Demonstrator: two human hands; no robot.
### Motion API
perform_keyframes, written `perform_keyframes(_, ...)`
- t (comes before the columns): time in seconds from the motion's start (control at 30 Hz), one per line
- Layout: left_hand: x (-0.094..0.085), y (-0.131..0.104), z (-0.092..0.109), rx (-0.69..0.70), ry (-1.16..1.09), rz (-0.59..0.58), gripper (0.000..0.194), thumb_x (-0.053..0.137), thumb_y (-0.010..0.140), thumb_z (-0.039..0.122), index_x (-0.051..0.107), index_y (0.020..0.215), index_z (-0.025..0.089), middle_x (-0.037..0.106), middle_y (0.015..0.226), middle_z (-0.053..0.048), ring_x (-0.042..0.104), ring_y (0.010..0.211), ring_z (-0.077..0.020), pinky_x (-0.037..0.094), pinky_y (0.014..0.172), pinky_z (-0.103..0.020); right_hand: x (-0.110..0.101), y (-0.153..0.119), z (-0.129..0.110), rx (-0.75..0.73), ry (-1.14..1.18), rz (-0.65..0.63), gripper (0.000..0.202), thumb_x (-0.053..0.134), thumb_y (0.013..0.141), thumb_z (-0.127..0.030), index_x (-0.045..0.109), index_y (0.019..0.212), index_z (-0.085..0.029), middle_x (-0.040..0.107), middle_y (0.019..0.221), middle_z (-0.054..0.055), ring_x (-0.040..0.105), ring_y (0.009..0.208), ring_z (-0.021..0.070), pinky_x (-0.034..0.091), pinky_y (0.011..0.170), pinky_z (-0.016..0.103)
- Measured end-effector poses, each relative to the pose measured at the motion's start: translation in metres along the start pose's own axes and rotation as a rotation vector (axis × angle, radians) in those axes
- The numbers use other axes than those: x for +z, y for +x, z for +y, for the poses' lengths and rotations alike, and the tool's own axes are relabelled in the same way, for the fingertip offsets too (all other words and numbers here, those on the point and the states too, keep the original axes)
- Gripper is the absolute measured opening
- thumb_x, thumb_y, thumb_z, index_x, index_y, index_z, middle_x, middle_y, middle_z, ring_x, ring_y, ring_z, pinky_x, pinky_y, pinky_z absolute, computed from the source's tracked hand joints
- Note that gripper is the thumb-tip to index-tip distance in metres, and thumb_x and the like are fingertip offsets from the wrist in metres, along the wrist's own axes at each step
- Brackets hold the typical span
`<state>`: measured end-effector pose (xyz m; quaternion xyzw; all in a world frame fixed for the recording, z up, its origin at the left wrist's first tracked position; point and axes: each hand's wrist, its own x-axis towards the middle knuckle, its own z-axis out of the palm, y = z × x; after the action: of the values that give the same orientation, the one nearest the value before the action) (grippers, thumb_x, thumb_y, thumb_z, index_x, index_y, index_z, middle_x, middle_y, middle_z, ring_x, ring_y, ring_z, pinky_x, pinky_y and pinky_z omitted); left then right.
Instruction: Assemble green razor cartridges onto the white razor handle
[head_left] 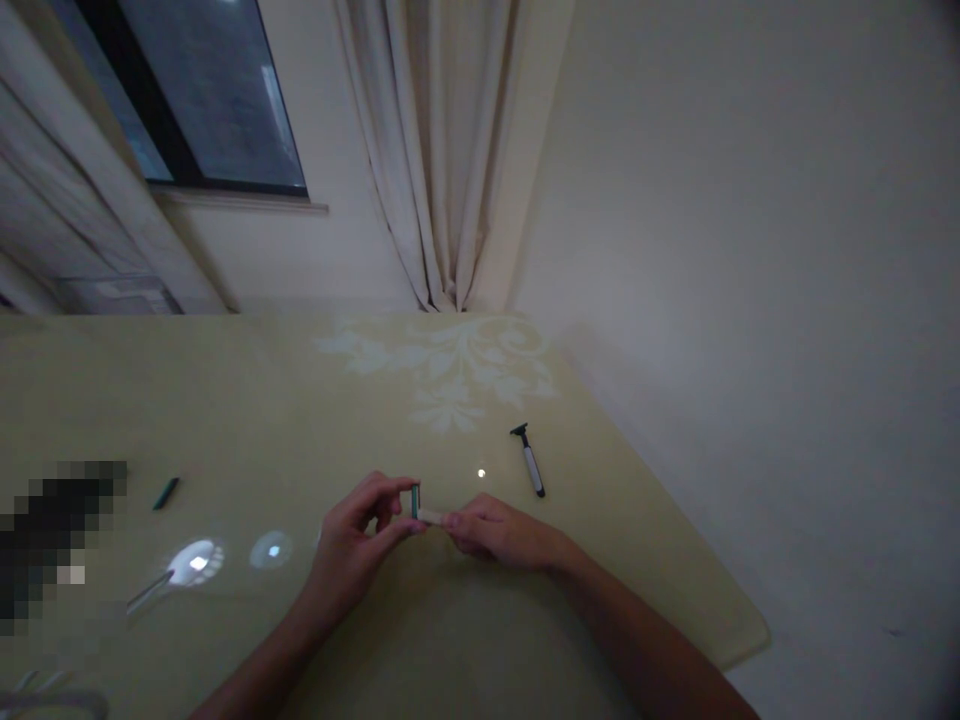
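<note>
My left hand (360,525) pinches a small green and dark razor cartridge (415,501), held upright between thumb and fingertips. In my right hand (499,530) is a pale, narrow handle (431,517), gripped with the fingers closed round it. The handle's far end meets the lower part of the cartridge; whether the two are joined I cannot tell. Beyond my right hand lies a razor (531,462) with a grey and black handle, its black head pointing away from me. Another dark green strip-like piece (166,493), similar to the cartridge, rests on the table to the left.
The pale yellow table (285,400) has a white floral pattern near its far edge and an angled edge on the right. A blurred dark patch (52,540) covers something at the left. Curtains (442,150), a window (210,90) and a wall (750,250) stand behind.
</note>
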<state>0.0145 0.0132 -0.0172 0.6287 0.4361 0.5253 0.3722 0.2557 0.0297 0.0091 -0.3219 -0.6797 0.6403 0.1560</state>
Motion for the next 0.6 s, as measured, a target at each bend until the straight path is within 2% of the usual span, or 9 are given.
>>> perform_keyframes(0.1,0.0003,0.0006,0.0001,-0.001,-0.014,-0.019,0.030,0.088,0.079,0.030,0.083,0.108,0.027,0.059,0.075,0.002,0.058,0.066,-0.0136,0.047,0.063,-0.024,-0.0012,0.0007,0.0016,-0.016,0.026,0.006,0.067,0.046,0.102,-0.074,0.040,0.062,-0.021,0.033,0.056,-0.008,0.026,0.052,0.0083,0.022,0.052,0.027)
perform_keyframes(0.23,0.0014,-0.0015,0.0014,-0.004,-0.037,-0.060,0.029,0.090,0.078,0.030,0.084,0.106,0.026,0.060,0.075,0.002,0.059,0.067,-0.0139,0.048,0.063,-0.024,-0.0039,0.0033,0.0061,-0.009,-0.033,0.137,0.068,0.044,0.100,-0.078,0.042,0.063,-0.020,0.034,0.056,-0.008,0.027,0.053,0.0088,0.022,0.053,0.027)
perform_keyframes(0.3,0.0018,-0.0024,0.0017,0.001,-0.053,-0.060,0.030,0.091,0.076,0.032,0.084,0.105,0.025,0.061,0.075,0.001,0.059,0.067,-0.0143,0.048,0.063,-0.025,-0.0041,0.0042,0.0073,-0.006,-0.038,0.164,0.068,0.043,0.100,-0.078,0.042,0.064,-0.020,0.034,0.057,-0.008,0.027,0.054,0.0092,0.022,0.053,0.027)
perform_keyframes(0.47,0.0015,-0.0011,0.0029,-0.017,-0.013,-0.038,0.029,0.089,0.078,0.029,0.084,0.106,0.026,0.059,0.073,0.002,0.058,0.065,-0.0135,0.048,0.062,-0.024,-0.0004,0.0021,0.0025,0.002,-0.048,0.122,0.068,0.043,0.101,-0.077,0.041,0.064,-0.020,0.033,0.057,-0.008,0.027,0.054,0.0091,0.022,0.053,0.027)
perform_keyframes(0.6,-0.0001,0.0008,0.0035,-0.010,-0.006,-0.026,0.029,0.087,0.080,0.026,0.083,0.109,0.027,0.059,0.074,0.003,0.058,0.064,-0.0126,0.047,0.062,-0.023,0.0006,-0.0016,-0.0020,0.009,-0.017,0.012,0.067,0.044,0.102,-0.075,0.041,0.064,-0.020,0.034,0.057,-0.007,0.028,0.053,0.0088,0.023,0.053,0.027)
